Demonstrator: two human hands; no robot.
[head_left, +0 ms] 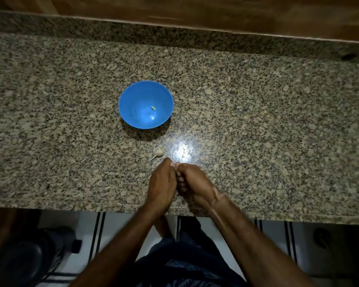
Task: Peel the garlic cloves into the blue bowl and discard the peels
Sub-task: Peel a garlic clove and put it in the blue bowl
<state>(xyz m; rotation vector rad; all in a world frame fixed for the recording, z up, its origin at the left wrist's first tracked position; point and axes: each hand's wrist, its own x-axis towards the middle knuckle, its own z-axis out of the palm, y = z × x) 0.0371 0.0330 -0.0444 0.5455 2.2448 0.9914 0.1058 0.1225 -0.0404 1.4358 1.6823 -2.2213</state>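
A blue bowl (146,104) stands on the granite counter (257,121), with one small pale peeled clove (153,108) inside it. A garlic bulb (158,152) with a short stem lies on the counter between the bowl and my hands. My left hand (162,185) and my right hand (192,183) are pressed together near the counter's front edge, fingertips meeting around a small pale garlic clove (175,165) that barely shows between them. Most of that clove is hidden by my fingers.
A wooden wall (195,9) rises behind the counter's raised back ledge. A bright light reflection (182,151) sits on the stone just right of the bulb. Below the front edge are a tiled floor and a dark object (29,257) at lower left.
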